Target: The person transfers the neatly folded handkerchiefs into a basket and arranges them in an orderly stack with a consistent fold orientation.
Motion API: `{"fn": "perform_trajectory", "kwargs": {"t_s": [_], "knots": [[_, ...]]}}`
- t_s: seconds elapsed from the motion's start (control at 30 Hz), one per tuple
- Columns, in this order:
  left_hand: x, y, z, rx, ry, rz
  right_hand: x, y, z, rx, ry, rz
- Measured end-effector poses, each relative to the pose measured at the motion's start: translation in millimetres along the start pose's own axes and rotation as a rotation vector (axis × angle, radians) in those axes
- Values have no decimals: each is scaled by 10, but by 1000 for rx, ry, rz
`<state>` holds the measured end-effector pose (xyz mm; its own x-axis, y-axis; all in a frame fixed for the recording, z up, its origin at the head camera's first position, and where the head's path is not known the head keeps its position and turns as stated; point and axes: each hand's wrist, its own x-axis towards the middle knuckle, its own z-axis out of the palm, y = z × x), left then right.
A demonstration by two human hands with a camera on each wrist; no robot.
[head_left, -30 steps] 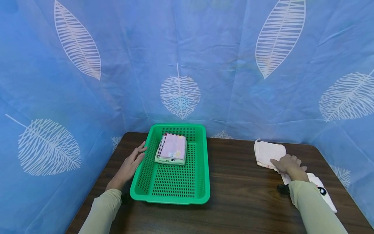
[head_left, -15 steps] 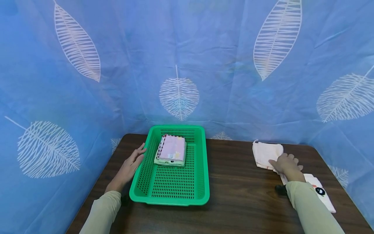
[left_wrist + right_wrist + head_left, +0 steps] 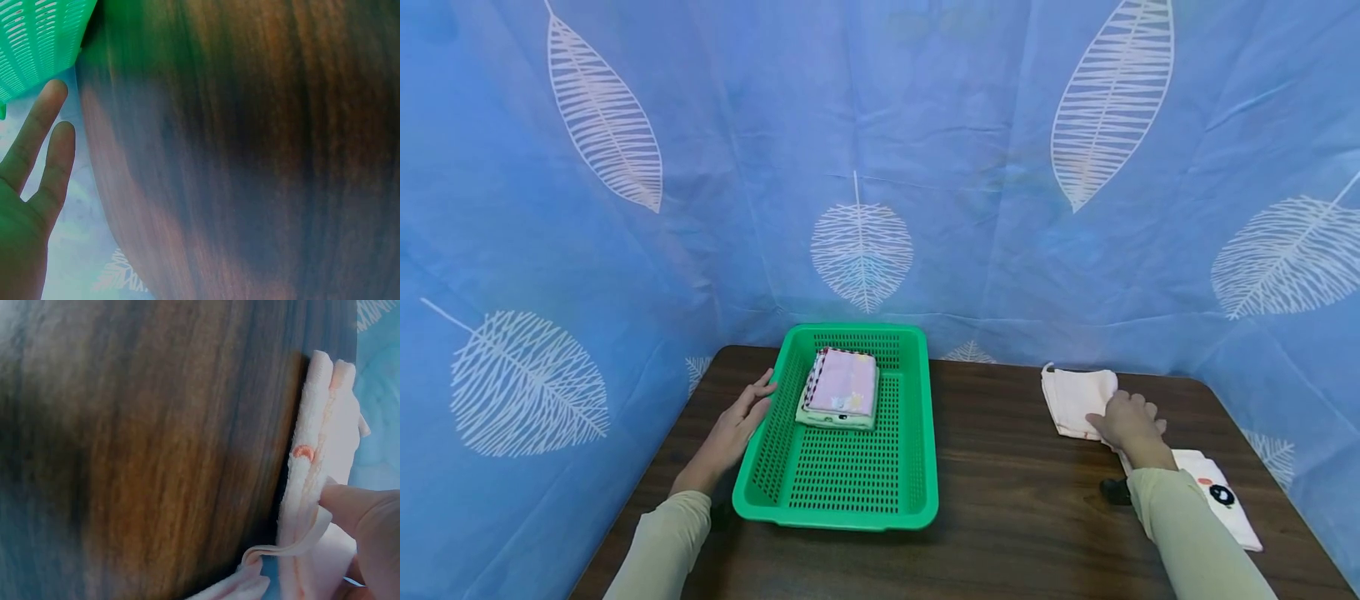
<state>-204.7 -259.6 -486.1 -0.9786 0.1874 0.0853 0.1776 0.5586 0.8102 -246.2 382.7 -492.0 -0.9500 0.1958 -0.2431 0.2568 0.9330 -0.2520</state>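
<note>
- My right hand (image 3: 1129, 425) is pinching the pink cloth (image 3: 1070, 402) on the table (image 3: 1000, 475), right of the green basket (image 3: 835, 518).
- My left hand (image 3: 732, 429), fingers extended, is holding nothing.
- I'm seemingly securing my grasp; lifting would be requiring tidy folds.

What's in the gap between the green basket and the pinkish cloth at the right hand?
Only bare brown table: the head view shows nothing lying between the basket and the cloth.
</note>
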Motion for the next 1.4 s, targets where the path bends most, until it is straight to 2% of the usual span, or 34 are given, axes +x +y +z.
{"fn": "perform_trajectory", "kwargs": {"t_s": [0.3, 0.53, 0.7, 0.87, 1.17, 1.33, 1.4], "knots": [[16, 10, 9, -5, -5, 1, -43, -75, -12, 18, 111, -92], [1, 16, 25, 4, -2, 8, -47, -133, -18, 65, 73, -99], [14, 23, 16, 1, -2, 17, -38, -128, -14, 83, 95, -116], [12, 27, 15, 7, -5, 13, -15, -112, -14, 102, 76, -107], [-1, 25, 6, 2, -6, 6, 17, -38, -22, 211, 60, -171], [-16, 31, 1, 9, 0, 11, -5, -55, -29, 311, -4, -120], [-23, 33, 1, 12, 2, 14, -15, -68, -38, 326, -2, -107]]}}
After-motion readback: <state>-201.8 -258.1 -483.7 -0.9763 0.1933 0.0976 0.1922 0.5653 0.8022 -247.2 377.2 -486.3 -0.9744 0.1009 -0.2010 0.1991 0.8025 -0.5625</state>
